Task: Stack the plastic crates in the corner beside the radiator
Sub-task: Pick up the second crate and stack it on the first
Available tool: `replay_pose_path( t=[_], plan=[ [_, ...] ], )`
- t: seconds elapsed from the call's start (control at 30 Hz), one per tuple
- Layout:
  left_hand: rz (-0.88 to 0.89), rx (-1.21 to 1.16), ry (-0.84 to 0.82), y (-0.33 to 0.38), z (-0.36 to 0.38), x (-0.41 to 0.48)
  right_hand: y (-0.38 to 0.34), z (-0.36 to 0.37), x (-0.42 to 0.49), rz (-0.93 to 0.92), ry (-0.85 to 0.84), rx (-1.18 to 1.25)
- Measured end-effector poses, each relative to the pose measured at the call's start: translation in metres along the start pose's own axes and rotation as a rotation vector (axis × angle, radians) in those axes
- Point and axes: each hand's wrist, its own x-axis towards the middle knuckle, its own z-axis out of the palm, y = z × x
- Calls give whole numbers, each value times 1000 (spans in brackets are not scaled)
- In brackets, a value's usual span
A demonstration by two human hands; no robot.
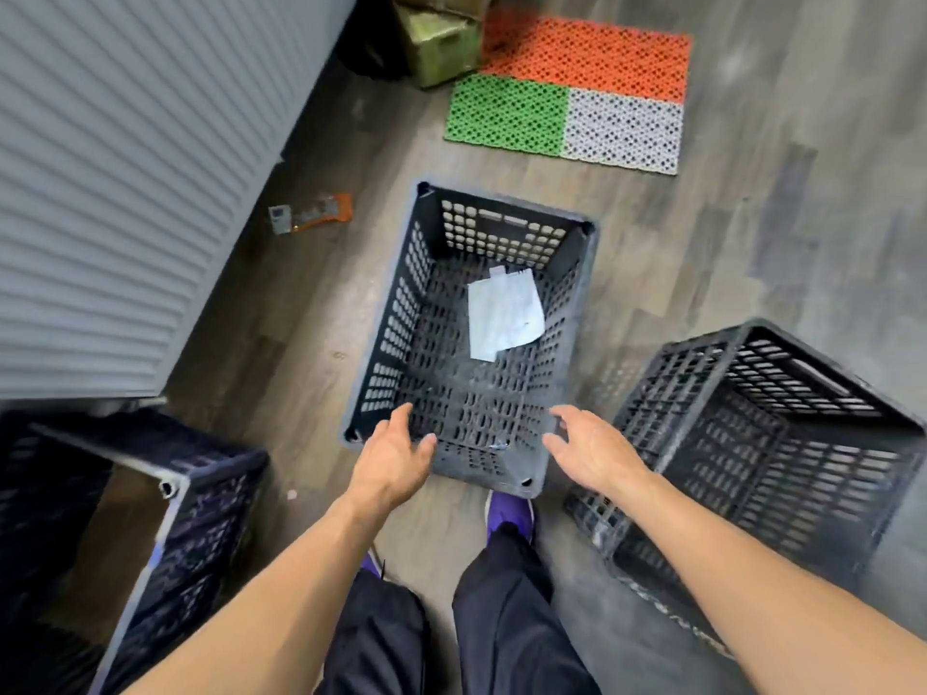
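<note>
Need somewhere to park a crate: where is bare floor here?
Bare floor lies between the mat, the middle crate and the right crate. A narrower strip runs between the radiator and middle crate, past the wrapper. Crowded by the shoes, beside the left crate.

— What's the floor [752, 243] like?
— Grey wood-look planks. Three black slatted crates stand on it: a middle crate [401, 318], a right crate [702, 443] and a left crate [200, 519].
— Anything else?
— A perforated orange, green and white mat [567, 92], a small orange packet [311, 213] and a greenish box [441, 47].
</note>
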Motion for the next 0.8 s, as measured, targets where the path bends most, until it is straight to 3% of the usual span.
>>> replay_pose_path(
  t=[0.2, 0.5, 0.8],
  plan=[
    [-12, -4, 17, 26, 4, 23, 21, -7, 16, 41, 14, 57],
    [-4, 82, 137, 1, -15, 100, 23, 19, 58, 124, 22, 115],
    [85, 99, 293, -29, -14, 165, 3, 39, 127, 310, 210, 145]
  ],
)
